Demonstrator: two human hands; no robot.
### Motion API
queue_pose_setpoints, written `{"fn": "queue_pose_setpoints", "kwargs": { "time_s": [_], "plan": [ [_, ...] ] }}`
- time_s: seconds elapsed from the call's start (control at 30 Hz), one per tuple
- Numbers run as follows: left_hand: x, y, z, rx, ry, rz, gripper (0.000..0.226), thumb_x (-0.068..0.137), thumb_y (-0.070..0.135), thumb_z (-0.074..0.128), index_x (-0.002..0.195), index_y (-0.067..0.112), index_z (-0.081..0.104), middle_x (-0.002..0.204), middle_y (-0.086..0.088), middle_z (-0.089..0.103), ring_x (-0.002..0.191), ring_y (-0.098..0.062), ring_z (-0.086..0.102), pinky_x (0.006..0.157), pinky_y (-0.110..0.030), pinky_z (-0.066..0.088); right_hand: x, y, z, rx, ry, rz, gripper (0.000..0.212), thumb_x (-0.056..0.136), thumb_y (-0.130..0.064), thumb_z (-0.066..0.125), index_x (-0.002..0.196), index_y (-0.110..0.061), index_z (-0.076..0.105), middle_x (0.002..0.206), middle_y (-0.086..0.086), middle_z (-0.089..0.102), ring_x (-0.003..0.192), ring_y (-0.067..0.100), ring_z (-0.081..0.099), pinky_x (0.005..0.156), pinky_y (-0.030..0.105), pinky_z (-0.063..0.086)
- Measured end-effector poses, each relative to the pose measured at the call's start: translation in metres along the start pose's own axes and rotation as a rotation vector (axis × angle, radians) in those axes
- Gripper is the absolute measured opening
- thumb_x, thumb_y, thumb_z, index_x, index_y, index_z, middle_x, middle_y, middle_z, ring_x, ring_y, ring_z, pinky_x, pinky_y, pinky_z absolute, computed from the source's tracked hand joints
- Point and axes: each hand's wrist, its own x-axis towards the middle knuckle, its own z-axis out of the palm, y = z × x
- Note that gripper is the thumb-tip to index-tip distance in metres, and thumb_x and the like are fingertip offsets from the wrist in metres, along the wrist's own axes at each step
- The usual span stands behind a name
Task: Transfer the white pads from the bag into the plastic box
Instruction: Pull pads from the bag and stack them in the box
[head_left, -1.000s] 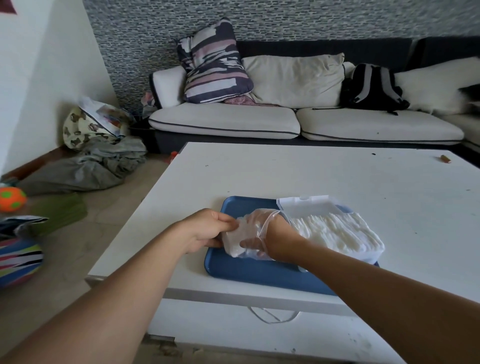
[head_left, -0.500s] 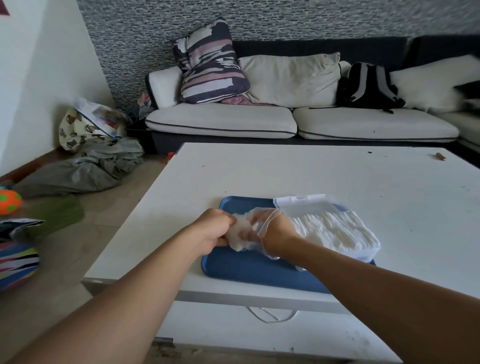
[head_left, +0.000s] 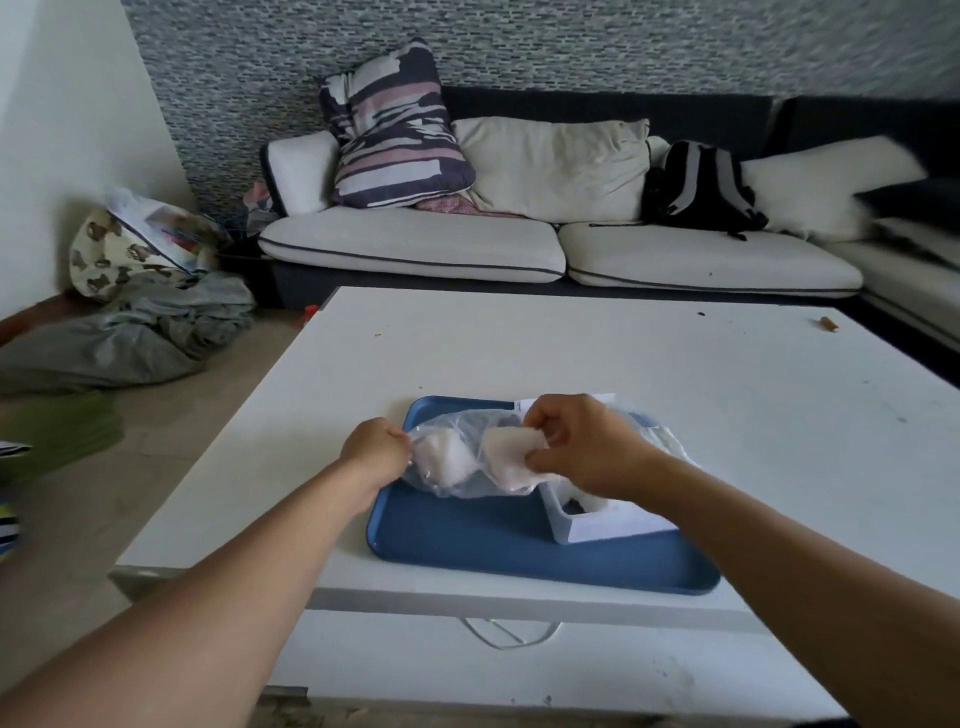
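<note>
A clear plastic bag (head_left: 457, 452) with white pads inside lies on a blue tray (head_left: 467, 535). My left hand (head_left: 376, 449) pinches the bag's left end. My right hand (head_left: 582, 447) grips a small stack of white pads (head_left: 511, 454) at the bag's mouth, just left of the plastic box (head_left: 597, 519). The box stands on the tray's right half, holds several white pads, and is partly hidden by my right wrist. Its raised lid (head_left: 524, 402) shows behind my right hand.
The tray sits near the front edge of a white table (head_left: 571, 353). A small brown object (head_left: 829, 325) lies at the table's far right. A sofa (head_left: 519, 249) with cushions and a backpack (head_left: 701, 189) stands behind. Clothes and bags lie on the floor at left.
My right hand has come out of the bag with a stack of pads and moved right, toward the box. My left hand still holds the bag's end. The view shifted slightly.
</note>
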Motion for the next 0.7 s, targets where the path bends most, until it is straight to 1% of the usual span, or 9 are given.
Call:
{"fn": "queue_pose_setpoints", "kwargs": {
  "time_s": [0.03, 0.1, 0.13, 0.2, 0.27, 0.33, 0.4, 0.57, 0.7],
  "plan": [
    [-0.003, 0.001, -0.001, 0.027, -0.013, -0.016, 0.027, 0.088, 0.007, 0.054, 0.062, 0.013, 0.048, 0.068, -0.003, 0.052, 0.062, -0.019, 0.045, 0.055, -0.028, 0.037, -0.005, 0.0, -0.013, 0.133, 0.002, 0.04, 0.018, 0.083, -0.006, 0.071, 0.096, -0.019, 0.067, 0.09, 0.0, 0.066, 0.074, 0.011, 0.059, 0.064, 0.008, 0.05],
    [-0.01, 0.01, -0.003, 0.113, -0.007, -0.035, 0.023, 0.086, 0.013, 0.059, 0.065, 0.011, 0.05, 0.071, -0.007, 0.053, 0.061, -0.02, 0.047, 0.053, -0.028, 0.036, -0.017, 0.0, -0.032, 0.561, -0.066, 0.107, 0.022, 0.089, 0.003, 0.064, 0.107, -0.01, 0.067, 0.102, 0.012, 0.066, 0.09, 0.022, 0.066, 0.08, 0.034, 0.061],
    [-0.017, 0.017, -0.004, 0.192, 0.012, -0.027, 0.014, 0.084, 0.019, 0.063, 0.079, 0.007, 0.058, 0.085, -0.012, 0.06, 0.072, -0.024, 0.056, 0.058, -0.031, 0.043, -0.022, 0.0, -0.038, 0.76, -0.09, 0.125, 0.023, 0.091, 0.006, 0.06, 0.109, -0.007, 0.066, 0.107, 0.016, 0.064, 0.096, 0.027, 0.067, 0.083, 0.042, 0.061],
    [-0.033, 0.036, -0.007, 0.232, 0.118, 0.042, 0.045, 0.082, 0.03, 0.067, 0.118, 0.006, 0.056, 0.121, -0.013, 0.056, 0.109, -0.032, 0.059, 0.077, -0.036, 0.047, -0.026, -0.003, -0.043, 1.019, -0.095, 0.158, 0.02, 0.093, 0.008, 0.054, 0.108, -0.002, 0.065, 0.109, 0.021, 0.064, 0.096, 0.033, 0.07, 0.083, 0.048, 0.061],
    [-0.06, 0.065, -0.006, -0.037, 0.125, 0.205, 0.052, 0.078, 0.044, 0.065, 0.117, 0.011, 0.057, 0.119, -0.008, 0.056, 0.112, -0.029, 0.058, 0.085, -0.037, 0.047, -0.029, -0.009, -0.04, 1.155, -0.083, 0.182, 0.019, 0.094, 0.008, 0.051, 0.109, 0.003, 0.061, 0.109, 0.025, 0.063, 0.094, 0.036, 0.069, 0.081, 0.048, 0.061],
    [-0.101, 0.098, -0.003, -0.451, -0.073, 0.23, 0.046, 0.076, 0.053, 0.06, 0.1, 0.014, 0.059, 0.102, -0.007, 0.061, 0.096, -0.025, 0.062, 0.084, -0.038, 0.049, -0.029, -0.016, -0.033, 1.218, -0.097, 0.198, 0.023, 0.095, 0.006, 0.047, 0.115, 0.006, 0.057, 0.111, 0.028, 0.061, 0.098, 0.039, 0.065, 0.085, 0.048, 0.06],
    [-0.131, 0.111, 0.008, -0.717, -0.27, 0.133, 0.043, 0.087, 0.053, 0.059, 0.104, 0.014, 0.064, 0.1, -0.006, 0.069, 0.092, -0.024, 0.065, 0.088, -0.042, 0.052, -0.029, -0.024, -0.027, 1.261, -0.148, 0.195, 0.03, 0.095, 0.002, 0.043, 0.122, 0.007, 0.056, 0.112, 0.028, 0.063, 0.098, 0.038, 0.066, 0.09, 0.048, 0.058],
    [-0.15, 0.105, 0.026, -0.697, -0.167, 0.238, 0.029, 0.099, 0.042, 0.053, 0.101, 0.02, 0.071, 0.104, -0.01, 0.075, 0.096, -0.026, 0.071, 0.095, -0.049, 0.056, -0.028, -0.034, -0.02, 1.305, -0.097, 0.199, 0.037, 0.096, -0.008, 0.044, 0.127, 0.008, 0.055, 0.107, 0.022, 0.06, 0.089, 0.031, 0.065, 0.071, 0.037, 0.061],
    [-0.144, 0.103, 0.025, -0.729, -0.216, 0.162, 0.031, 0.108, 0.02, 0.042, 0.096, 0.014, 0.07, 0.106, -0.016, 0.072, 0.089, -0.018, 0.065, 0.081, -0.03, 0.055, -0.028, -0.03, -0.022, 1.124, -0.002, 0.16, 0.031, 0.099, -0.011, 0.049, 0.123, 0.008, 0.059, 0.108, 0.024, 0.063, 0.098, 0.032, 0.065, 0.092, 0.044, 0.058]
  ]
}}
